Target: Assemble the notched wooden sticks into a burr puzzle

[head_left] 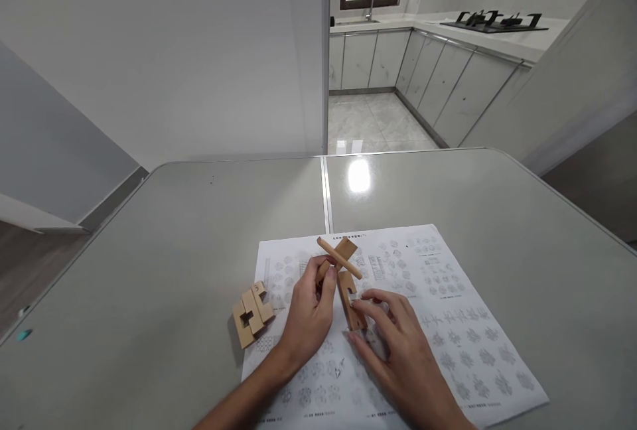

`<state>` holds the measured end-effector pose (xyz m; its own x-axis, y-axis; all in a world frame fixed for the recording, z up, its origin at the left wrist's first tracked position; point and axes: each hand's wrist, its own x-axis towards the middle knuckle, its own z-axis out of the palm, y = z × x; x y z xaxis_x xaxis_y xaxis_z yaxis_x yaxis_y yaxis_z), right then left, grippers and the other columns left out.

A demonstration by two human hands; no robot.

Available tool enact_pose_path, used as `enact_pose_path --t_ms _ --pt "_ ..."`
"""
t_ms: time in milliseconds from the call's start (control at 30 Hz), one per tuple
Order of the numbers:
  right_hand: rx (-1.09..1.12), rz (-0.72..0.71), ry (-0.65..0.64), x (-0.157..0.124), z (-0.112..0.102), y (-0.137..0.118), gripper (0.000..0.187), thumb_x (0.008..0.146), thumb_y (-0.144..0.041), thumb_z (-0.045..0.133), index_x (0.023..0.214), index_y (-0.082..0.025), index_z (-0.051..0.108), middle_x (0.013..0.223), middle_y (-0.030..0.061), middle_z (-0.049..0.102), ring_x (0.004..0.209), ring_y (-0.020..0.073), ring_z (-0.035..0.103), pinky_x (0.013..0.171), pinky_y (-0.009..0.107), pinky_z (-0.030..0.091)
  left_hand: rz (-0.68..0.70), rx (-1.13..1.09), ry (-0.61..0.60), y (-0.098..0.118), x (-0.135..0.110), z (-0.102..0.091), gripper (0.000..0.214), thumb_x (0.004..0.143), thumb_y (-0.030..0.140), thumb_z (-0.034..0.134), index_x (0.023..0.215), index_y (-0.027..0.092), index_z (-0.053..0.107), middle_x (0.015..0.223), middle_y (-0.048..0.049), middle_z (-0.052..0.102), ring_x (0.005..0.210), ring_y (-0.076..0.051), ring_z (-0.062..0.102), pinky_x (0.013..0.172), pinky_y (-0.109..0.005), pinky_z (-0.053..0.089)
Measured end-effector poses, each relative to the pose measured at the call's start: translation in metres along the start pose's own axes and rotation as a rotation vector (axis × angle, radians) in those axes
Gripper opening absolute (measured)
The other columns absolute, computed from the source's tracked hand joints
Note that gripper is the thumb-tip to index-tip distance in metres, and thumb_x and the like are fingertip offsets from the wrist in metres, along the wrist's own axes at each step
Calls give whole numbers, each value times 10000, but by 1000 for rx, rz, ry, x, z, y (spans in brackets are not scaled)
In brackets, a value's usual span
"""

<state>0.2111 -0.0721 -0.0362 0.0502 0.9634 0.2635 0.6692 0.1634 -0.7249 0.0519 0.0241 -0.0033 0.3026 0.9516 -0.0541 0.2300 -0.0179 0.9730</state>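
Note:
My left hand point(312, 307) is closed on two crossed wooden puzzle pieces: a slim wooden stick point(340, 258) on top and a flat wooden bar point(347, 248) with a small hole beneath it. Just to the right, a notched wooden puzzle piece point(347, 294) slants over the printed sheet. My right hand point(391, 337) has its fingertips on that piece's right side and its thumb at the lower end. Left of my left hand, several interlocked wooden puzzle pieces point(257, 317) form a block with a square gap, lying partly on the sheet's edge.
The large printed paper sheet point(458, 344), covered with small diagrams, lies on the grey table point(199, 251). A metal seam point(326, 191) runs across the tabletop. A small teal object point(24, 335) is at the far left. Beyond stand a white wall, kitchen cabinets and a stove point(492, 23).

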Motion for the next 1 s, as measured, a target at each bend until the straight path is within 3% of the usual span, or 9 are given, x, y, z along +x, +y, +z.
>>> enact_pose_path --t_ms 167,367,500,633,767,867,1000 --pt "1 27 33 1 1 -1 183 972 -241 639 1149 -285 653 1207 110 647 1159 342 633 940 528 594 19 57 -3 2 0 1 288 1106 439 443 1205 221 603 1177 -76 712 1003 -223 655 897 -361 516" --pt "80 198 149 1 -1 -1 180 1049 -290 542 1215 -271 610 1200 112 646 1054 290 686 837 425 621 24 116 1 3 0 1 267 1107 426 429 1105 215 594 1047 -57 703 917 -214 645 819 -343 508" --pt "133 177 121 -1 -1 5 200 1081 -338 523 1243 -267 619 1133 99 670 928 253 709 749 370 626 56 150 -1 2 1 1 266 1114 412 421 1074 211 591 1010 -52 690 880 -204 627 788 -333 505" --pt "161 177 111 0 -1 4 214 1097 -348 497 1210 -268 660 1104 96 673 980 263 695 805 388 624 165 259 -6 -2 1 0 244 1121 355 425 1057 212 612 963 -40 666 839 -192 608 754 -323 504" --pt "177 231 253 -1 -6 2 203 1086 -375 522 1105 -255 684 1122 101 658 993 260 690 787 368 613 315 387 -16 -6 1 0 216 1129 286 405 1126 220 611 979 -33 642 782 -165 591 694 -295 501" --pt "211 283 316 -6 -11 2 222 1078 -409 536 1068 -244 684 961 68 670 808 219 672 652 317 566 408 471 -16 -9 1 1 205 1126 238 411 1175 221 609 1020 -49 659 827 -171 630 716 -298 531" --pt "387 414 274 -11 -12 -1 289 1070 -491 543 1113 -237 672 680 -23 546 546 160 492 491 267 428 522 585 -28 -15 1 3 195 1115 200 434 1213 218 601 1037 -59 670 878 -185 661 746 -312 563"
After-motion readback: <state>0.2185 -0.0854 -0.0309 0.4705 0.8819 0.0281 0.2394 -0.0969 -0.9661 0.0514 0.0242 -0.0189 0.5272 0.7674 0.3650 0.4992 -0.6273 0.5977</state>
